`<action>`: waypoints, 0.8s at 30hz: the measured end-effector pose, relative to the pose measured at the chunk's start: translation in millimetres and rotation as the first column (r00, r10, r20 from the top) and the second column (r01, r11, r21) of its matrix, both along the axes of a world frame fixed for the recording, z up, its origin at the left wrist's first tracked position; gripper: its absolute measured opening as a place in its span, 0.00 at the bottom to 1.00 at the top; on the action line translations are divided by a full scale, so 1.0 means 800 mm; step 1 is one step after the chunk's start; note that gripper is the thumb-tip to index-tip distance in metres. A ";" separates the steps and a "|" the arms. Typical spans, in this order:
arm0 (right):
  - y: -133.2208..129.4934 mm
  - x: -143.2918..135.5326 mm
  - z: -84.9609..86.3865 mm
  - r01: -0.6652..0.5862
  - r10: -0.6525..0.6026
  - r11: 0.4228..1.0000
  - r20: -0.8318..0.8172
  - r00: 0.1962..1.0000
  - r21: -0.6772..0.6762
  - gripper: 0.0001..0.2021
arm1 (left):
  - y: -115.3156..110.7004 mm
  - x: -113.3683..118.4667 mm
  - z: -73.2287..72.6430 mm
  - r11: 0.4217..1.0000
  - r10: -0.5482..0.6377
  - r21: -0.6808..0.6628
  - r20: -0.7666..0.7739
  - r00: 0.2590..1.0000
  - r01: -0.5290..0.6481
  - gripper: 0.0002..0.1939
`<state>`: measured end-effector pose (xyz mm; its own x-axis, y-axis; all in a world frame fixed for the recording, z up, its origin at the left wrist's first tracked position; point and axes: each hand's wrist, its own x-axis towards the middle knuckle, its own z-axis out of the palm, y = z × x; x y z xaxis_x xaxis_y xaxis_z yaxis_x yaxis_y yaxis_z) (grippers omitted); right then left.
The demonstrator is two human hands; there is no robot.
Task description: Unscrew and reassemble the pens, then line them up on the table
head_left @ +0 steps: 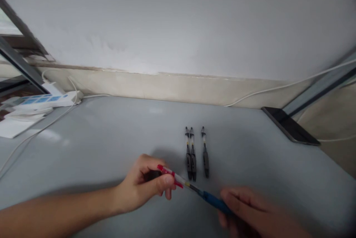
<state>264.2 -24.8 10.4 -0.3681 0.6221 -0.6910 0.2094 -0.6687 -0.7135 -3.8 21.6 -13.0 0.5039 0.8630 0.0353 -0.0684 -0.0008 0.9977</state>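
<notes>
The red-and-blue pen (pixel 191 187) is located in front of the wearer, over the tabletop (pixel 111 138), slanting between both hands; the left hand (pixel 146 184) pinches its red end between thumb and fingers, beside the red clip (pixel 178 184); the right hand (pixel 247 204), blurred by motion, is closed about the far end of the blue grip (pixel 214 200); exact finger contact there cannot be told. Two dark pens (pixel 188 158) lie side by side beyond, with a third dark pen (pixel 205 158) just to their right, apart from them.

Handling, as judged: the article should prove light and stiff, with little give along the barrel; the clear middle section looks smooth and liable to slip or roll under dry fingertips; the blue grip, being thicker, appears the surer hold; the red clip, thin and projecting, is probably the most fragile part and should not bear sideways load; a thumb-and-finger pinch on the barrel alongside it appears adequate.
</notes>
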 end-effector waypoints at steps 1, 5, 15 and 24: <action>0.001 0.000 0.003 -0.019 0.019 1.000 0.001 1.000 0.024 0.29 | 0.000 0.000 0.001 1.000 0.017 -0.011 0.012 1.000 -0.016 0.22; 0.004 -0.001 0.010 -0.091 0.093 0.990 -0.012 0.996 0.106 0.19 | 0.000 0.000 0.005 0.996 0.050 -0.069 0.025 0.998 -0.048 0.23; -0.001 -0.002 0.001 -0.046 0.046 0.994 -0.004 0.999 0.102 0.19 | 0.000 -0.001 0.004 0.996 0.053 -0.074 0.037 0.998 -0.050 0.24; -0.003 0.003 -0.009 -0.064 0.066 0.991 -0.007 0.998 0.114 0.27 | 0.001 -0.001 0.003 0.997 0.055 -0.064 0.034 0.998 -0.053 0.24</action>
